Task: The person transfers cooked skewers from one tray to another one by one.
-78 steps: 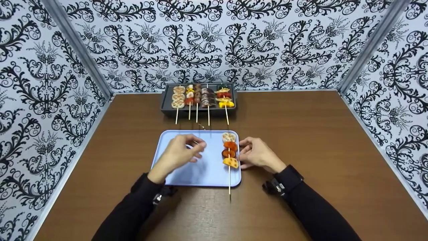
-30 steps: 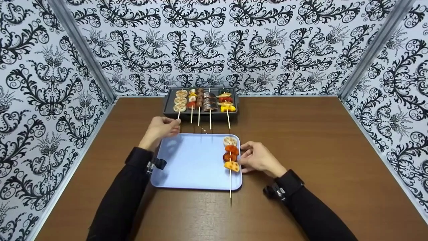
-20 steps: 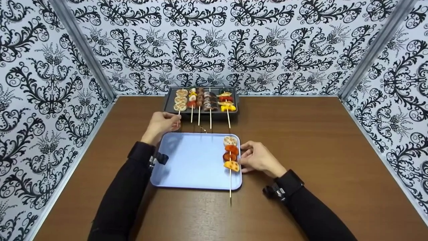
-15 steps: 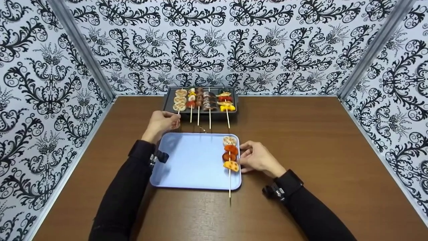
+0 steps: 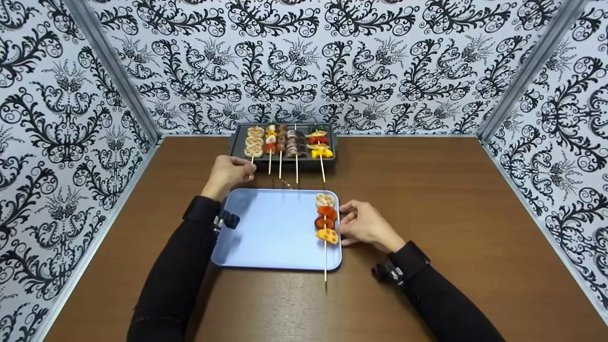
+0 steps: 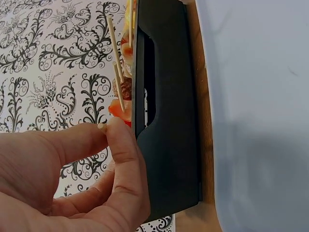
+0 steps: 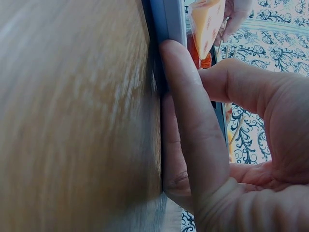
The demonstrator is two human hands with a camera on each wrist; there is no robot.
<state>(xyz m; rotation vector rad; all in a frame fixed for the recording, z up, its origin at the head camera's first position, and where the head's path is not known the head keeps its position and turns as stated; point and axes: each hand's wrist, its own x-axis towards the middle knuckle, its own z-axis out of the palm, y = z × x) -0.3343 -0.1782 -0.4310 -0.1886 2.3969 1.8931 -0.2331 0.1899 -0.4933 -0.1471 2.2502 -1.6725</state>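
Note:
A black grill tray (image 5: 235,151) at the table's far side carries several skewers. My left hand (image 5: 246,169) reaches past the blue tray (image 5: 270,237) and pinches the stick end of the leftmost skewer (image 5: 252,142), the one with lotus root slices. In the left wrist view, thumb and forefinger (image 6: 112,129) close on that stick's tip beside the black grill tray (image 6: 166,111). One mixed skewer (image 5: 325,218) lies along the blue tray's right side. My right hand (image 5: 346,223) rests against that tray's right rim (image 7: 166,24), fingers (image 7: 193,121) laid along it.
The brown table (image 5: 451,199) is boxed in by patterned walls on the left, back and right. The mixed skewer's stick (image 5: 325,270) juts past the blue tray's near edge. The other skewers' sticks (image 5: 296,171) overhang the grill tray toward the blue tray.
My left hand left the middle of the blue tray, went forward to the grill tray and took the leftmost skewer's stick in a pinch. The right hand stayed at the tray's rim.

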